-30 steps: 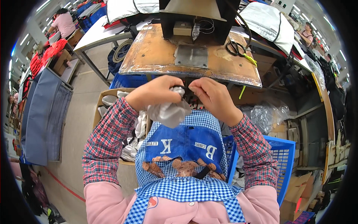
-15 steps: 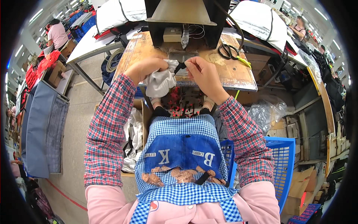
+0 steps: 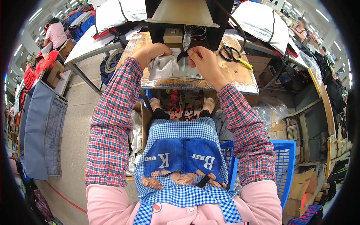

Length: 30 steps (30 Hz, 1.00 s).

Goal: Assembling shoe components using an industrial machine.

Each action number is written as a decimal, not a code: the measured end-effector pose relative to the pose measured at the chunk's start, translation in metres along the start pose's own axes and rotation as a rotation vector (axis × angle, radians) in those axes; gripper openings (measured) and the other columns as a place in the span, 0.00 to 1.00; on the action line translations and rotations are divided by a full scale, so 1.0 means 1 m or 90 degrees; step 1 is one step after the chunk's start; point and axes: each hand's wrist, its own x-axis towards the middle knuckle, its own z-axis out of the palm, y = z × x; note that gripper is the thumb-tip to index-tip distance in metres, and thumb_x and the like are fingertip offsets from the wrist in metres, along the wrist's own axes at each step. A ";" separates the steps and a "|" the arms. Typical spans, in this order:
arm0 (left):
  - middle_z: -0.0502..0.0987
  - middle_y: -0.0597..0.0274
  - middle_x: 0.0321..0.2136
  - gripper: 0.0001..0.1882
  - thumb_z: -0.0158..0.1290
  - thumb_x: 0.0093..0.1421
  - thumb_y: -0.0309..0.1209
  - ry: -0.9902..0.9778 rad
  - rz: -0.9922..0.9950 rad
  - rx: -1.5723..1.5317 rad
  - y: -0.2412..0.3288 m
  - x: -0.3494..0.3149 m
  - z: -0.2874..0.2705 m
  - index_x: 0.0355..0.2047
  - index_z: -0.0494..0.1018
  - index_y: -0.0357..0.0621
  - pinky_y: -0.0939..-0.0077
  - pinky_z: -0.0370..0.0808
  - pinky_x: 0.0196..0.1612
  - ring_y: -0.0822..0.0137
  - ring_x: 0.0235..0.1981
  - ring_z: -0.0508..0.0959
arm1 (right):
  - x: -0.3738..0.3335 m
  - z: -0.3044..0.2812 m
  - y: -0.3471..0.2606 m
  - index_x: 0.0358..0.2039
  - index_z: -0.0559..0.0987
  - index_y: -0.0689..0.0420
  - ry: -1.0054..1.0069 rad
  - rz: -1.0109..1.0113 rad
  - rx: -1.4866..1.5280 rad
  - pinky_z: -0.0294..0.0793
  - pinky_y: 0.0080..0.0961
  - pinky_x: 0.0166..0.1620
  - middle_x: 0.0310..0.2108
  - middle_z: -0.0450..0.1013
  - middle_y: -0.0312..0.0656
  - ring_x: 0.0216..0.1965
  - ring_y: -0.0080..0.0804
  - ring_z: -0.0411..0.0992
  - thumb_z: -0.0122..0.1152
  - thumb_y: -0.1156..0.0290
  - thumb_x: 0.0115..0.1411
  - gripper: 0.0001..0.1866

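Left hand point(image 3: 153, 53) grips limp, likely light grey-white cloth point(image 3: 164, 67), right hand point(image 3: 205, 64) pinches black strap point(image 3: 182, 55) at its 2 o'clock, probably the firmest hold.

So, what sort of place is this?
Most likely a textile or sewing workshop: pale cloth in the left hand, more such fabric in a cardboard box, and a large white piece on a nearby table.

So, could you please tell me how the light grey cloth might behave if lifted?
The light grey cloth would probably flop, as it bunches in folds at the left hand. It is likely light, since the fabric looks thin. The black strip at its edge may come along, as it seems attached.
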 end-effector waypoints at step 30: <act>0.77 0.62 0.27 0.12 0.49 0.51 0.25 -0.087 0.145 0.074 -0.013 0.012 -0.016 0.34 0.76 0.33 0.81 0.72 0.25 0.75 0.23 0.76 | 0.006 -0.001 -0.002 0.40 0.77 0.64 0.007 0.054 0.037 0.75 0.18 0.32 0.29 0.75 0.35 0.28 0.19 0.72 0.56 0.65 0.66 0.13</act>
